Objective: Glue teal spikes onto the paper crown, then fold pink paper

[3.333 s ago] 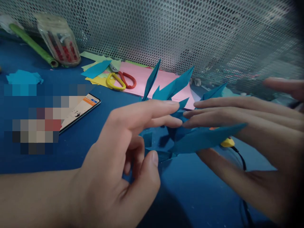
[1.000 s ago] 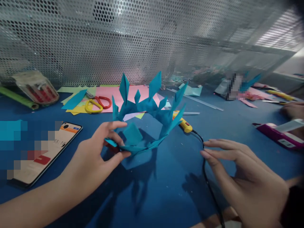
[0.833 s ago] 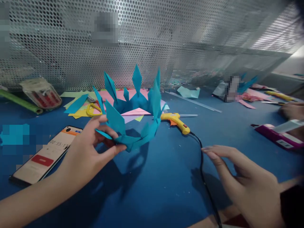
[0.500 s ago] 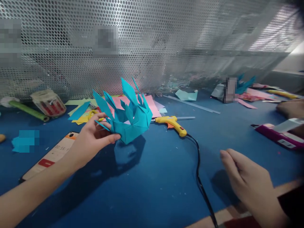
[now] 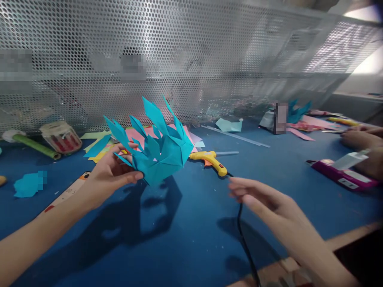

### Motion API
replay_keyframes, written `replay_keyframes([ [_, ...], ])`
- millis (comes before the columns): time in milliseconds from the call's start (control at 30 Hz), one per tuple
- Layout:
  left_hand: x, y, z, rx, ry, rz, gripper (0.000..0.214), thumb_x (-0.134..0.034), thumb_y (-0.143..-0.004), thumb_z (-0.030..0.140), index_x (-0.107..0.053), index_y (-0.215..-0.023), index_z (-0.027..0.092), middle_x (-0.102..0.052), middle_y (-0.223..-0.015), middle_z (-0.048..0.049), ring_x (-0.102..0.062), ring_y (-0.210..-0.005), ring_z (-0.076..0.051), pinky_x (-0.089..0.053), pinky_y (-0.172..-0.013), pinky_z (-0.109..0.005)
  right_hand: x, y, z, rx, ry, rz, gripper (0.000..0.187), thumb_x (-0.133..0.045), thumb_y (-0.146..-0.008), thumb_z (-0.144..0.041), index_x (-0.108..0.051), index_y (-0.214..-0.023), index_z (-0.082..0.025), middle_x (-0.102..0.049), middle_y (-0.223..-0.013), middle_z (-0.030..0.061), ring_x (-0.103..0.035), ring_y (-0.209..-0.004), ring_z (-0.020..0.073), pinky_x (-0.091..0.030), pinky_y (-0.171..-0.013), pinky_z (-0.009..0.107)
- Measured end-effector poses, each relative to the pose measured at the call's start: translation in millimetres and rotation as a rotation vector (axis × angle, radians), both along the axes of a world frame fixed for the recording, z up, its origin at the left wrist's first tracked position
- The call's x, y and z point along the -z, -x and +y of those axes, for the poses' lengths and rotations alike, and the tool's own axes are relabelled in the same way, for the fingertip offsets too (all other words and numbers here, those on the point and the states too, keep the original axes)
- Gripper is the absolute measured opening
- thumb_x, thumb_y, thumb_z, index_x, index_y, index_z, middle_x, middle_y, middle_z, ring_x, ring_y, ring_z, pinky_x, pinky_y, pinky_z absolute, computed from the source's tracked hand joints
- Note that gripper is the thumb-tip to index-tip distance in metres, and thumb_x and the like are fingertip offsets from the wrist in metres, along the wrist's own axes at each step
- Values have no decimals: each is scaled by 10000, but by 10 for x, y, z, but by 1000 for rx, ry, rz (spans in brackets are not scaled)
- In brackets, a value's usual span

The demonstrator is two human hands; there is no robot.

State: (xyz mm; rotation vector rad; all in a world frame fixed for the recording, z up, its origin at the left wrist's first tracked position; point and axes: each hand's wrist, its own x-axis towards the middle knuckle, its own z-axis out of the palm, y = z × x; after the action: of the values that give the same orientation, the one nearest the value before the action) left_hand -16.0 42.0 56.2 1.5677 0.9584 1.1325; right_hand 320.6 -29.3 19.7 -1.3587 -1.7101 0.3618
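Note:
Pinched at its left side between thumb and fingers, a turquoise folded-paper crown (image 5: 167, 153) with pointed spikes is held by my left hand (image 5: 115, 171). The crown is tilted and raised above the blue table, with its shadow below. My right hand (image 5: 260, 197) hangs over the black cord (image 5: 245, 239) of a yellow glue gun (image 5: 211, 160). Its fingers are parted from the thumb and nothing shows between them. The glue gun lies on its side behind the hand, a clear glue stick (image 5: 227, 153) poking out of its back.
A phone (image 5: 70, 191) lies partly under my left forearm. Coloured paper sheets (image 5: 98, 147), a jar (image 5: 61, 137) and a green roll (image 5: 37, 146) sit at the back left. Toward the right are a purple power strip (image 5: 344, 177) and another person's hands (image 5: 362, 139). Perforated metal (image 5: 191, 52) stands behind.
My right hand has moved left toward the glue gun's cord and its fingers have opened. The crown is lifted and tilted more, still in my left hand. The view has shifted slightly.

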Motion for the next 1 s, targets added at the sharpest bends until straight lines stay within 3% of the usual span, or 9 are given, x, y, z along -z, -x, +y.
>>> replay_keyframes([
  [100,-87,-80,-64,50,-8,-18,272,-653,-920,213,-568,-1177,177,-627,-904,5,-619,-662,-110,-550,-561,-242,-235,428,173,-462,300,335,539,-584,-856,-636,-655,-1171,-204,-744,-978,101,-728,-775,187,-605,-682,312],
  [167,-154,-130,-112,56,-19,-25,324,-696,-875,171,-566,-1172,176,-633,-874,17,-624,-643,-108,-551,-548,-234,-341,617,291,-562,333,359,485,-598,-834,-649,-710,-911,-183,-737,-846,77,-701,-685,161,-579,-606,273],
  [233,-231,-165,-156,21,-36,-33,415,-764,-779,126,-565,-1137,187,-647,-830,34,-623,-605,-103,-541,-519,-218,-400,728,381,-591,336,361,458,-589,-859,-609,-715,-782,-176,-706,-707,47,-653,-587,131,-547,-557,252],
  [367,-384,-164,-213,-125,-78,-31,498,-816,-618,104,-559,-1029,216,-656,-725,65,-618,-541,-99,-520,-470,-193,-415,737,512,-570,260,347,423,-555,-891,-549,-745,-821,-177,-678,-655,28,-592,-547,120,-515,-555,265],
  [600,-572,16,-201,-317,-136,33,554,-864,-530,129,-575,-993,220,-683,-765,40,-688,-624,-158,-574,-533,-243,-141,248,887,-255,126,200,250,-615,-910,-383,-694,-979,-156,-686,-945,67,-615,-920,194,-462,-934,422],
  [700,-597,60,-182,-347,-151,42,540,-868,-520,129,-578,-967,219,-652,-699,61,-685,-607,-156,-574,-533,-237,-5,85,945,-204,168,177,243,-615,-924,-370,-646,-1022,-149,-649,-1083,65,-607,-1025,215,-477,-930,454],
  [833,-568,-24,-160,-332,-164,23,538,-853,-550,131,-585,-1009,210,-660,-727,50,-669,-577,-145,-558,-507,-234,15,289,794,-351,288,249,389,-688,-844,-435,-621,-1130,-181,-645,-1081,93,-621,-987,222,-494,-915,447],
  [933,-529,-196,-152,-301,-171,-13,505,-838,-571,126,-582,-1002,183,-643,-719,52,-644,-559,-124,-542,-498,-214,-33,752,653,-599,408,393,769,-779,-713,-479,-419,-1363,-280,-490,-1399,119,-666,-935,187,-561,-779,360],
  [1000,-504,-321,-154,-288,-176,-34,473,-826,-606,89,-571,-998,166,-619,-715,63,-629,-562,-110,-531,-500,-201,-51,1100,632,-725,477,478,853,-814,-673,-476,-367,-1376,-292,-581,-1283,92,-678,-871,170,-565,-729,329],
])
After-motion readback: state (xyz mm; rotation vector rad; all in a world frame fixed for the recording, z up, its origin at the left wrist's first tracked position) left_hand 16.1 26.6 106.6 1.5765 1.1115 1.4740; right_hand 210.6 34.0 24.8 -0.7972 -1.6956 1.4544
